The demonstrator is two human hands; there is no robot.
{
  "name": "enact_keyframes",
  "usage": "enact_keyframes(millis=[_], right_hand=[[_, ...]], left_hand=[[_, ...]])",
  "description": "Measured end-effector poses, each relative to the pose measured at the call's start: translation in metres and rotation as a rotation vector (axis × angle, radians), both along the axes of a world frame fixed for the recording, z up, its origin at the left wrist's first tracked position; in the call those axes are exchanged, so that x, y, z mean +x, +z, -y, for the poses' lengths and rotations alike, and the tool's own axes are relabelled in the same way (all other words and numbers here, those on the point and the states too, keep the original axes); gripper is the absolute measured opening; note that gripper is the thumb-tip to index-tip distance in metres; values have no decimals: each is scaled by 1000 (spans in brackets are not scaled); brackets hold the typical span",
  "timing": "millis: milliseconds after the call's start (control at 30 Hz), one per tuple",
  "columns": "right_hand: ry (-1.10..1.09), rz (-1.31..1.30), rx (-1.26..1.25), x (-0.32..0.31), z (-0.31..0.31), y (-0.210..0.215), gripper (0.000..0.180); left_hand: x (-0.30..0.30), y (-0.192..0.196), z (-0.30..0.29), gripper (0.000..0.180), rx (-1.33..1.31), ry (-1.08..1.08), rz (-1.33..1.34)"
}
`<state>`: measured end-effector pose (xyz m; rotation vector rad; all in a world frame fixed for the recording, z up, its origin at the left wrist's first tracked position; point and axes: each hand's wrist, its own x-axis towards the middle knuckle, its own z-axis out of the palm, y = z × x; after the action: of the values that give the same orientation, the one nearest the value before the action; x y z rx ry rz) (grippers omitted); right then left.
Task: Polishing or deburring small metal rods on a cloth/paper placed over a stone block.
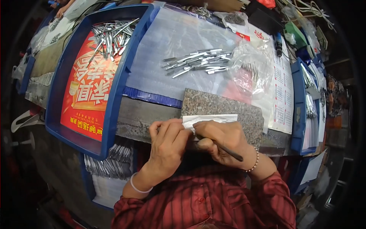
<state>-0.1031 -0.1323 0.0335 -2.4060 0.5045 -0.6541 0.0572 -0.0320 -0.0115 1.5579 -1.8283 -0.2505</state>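
A granite slab [213, 105] lies at the bench's near edge with a strip of white paper [213, 118] on it. My left hand [167, 143] presses its fingertips on the left end of the paper. My right hand [223, 141] rests on the slab's near side and grips a thin dark metal tool [230, 152] whose handle sticks out toward my wrist; its tip is hidden under my fingers. A pile of several slim metal tools [198, 63] lies on clear plastic sheeting beyond the slab.
A blue tray [114, 95] at left, lined with red printed paper, holds more metal tools [110, 36] at its far end. A crumpled clear bag [249, 65] sits right of the pile. Another blue tray [299, 103] stands at right. Stacked tools [110, 162] show below the bench.
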Motion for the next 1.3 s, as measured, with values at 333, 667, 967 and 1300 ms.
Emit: enact_keyframes(millis=[333, 667, 967, 1300], right_hand=[[-326, 192, 183, -59, -14, 23, 52], [-329, 5, 203, -61, -2, 5, 19], [-426, 318, 716, -90, -36, 19, 32], [-295, 265, 1071, -76, -55, -1, 12]], left_hand=[[0, 0, 0, 20, -49, 14, -2], [-1, 0, 3, 21, -63, 16, 80], [-7, 23, -29, 26, -96, 91, -12], [-19, 34, -60, 21, -87, 58, -164]])
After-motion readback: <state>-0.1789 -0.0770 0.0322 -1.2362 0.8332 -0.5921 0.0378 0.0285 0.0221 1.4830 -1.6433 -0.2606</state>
